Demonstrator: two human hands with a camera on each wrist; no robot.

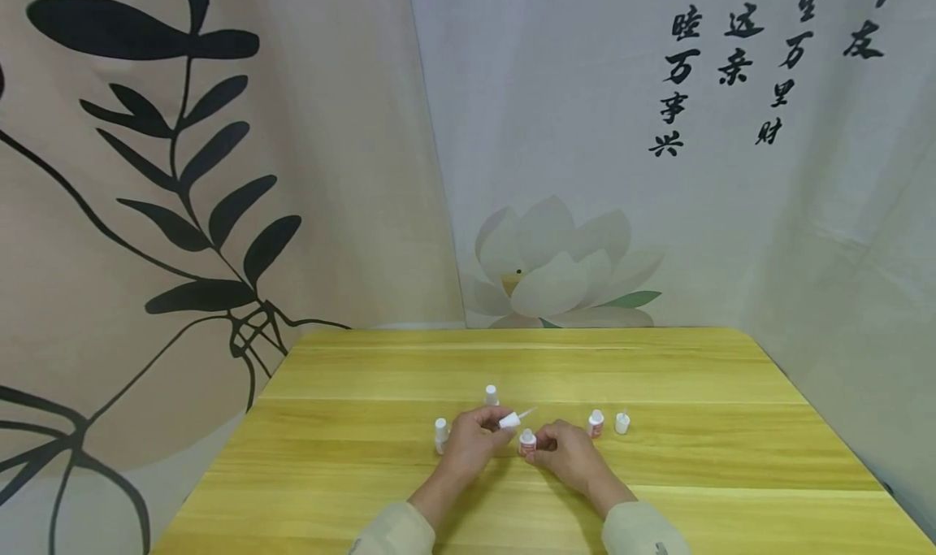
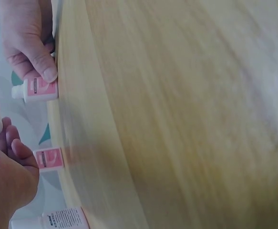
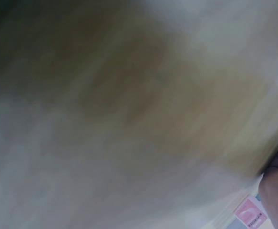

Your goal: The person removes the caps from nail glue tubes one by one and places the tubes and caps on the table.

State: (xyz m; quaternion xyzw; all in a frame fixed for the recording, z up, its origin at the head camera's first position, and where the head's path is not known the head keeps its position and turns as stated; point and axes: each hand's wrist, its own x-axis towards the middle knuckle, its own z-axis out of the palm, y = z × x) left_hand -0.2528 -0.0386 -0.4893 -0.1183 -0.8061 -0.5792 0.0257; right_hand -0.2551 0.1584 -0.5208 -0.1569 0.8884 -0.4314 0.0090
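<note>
My left hand point(image 1: 471, 441) pinches a white brush cap point(image 1: 509, 420) between thumb and fingers, its thin applicator tip pointing up to the right. Just right of it, my right hand point(image 1: 574, 457) grips a small white bottle point(image 1: 527, 443) with a pink label, upright at the table. In the left wrist view this bottle point(image 2: 41, 89) shows a bare white neck, with the right thumb against its lower side. The left fingers point(image 2: 12, 140) curl round the cap there. The right wrist view is mostly blurred; a pink label point(image 3: 251, 213) shows beside the hand at its lower right corner.
Two capped white bottles stand on the wooden table point(image 1: 329, 457), one behind the left hand point(image 1: 491, 394) and one to its left point(image 1: 441, 435). Beyond the right hand stand another pink-labelled bottle point(image 1: 595, 423) and a loose white cap point(image 1: 622, 423). A printed curtain point(image 1: 351, 173) hangs behind.
</note>
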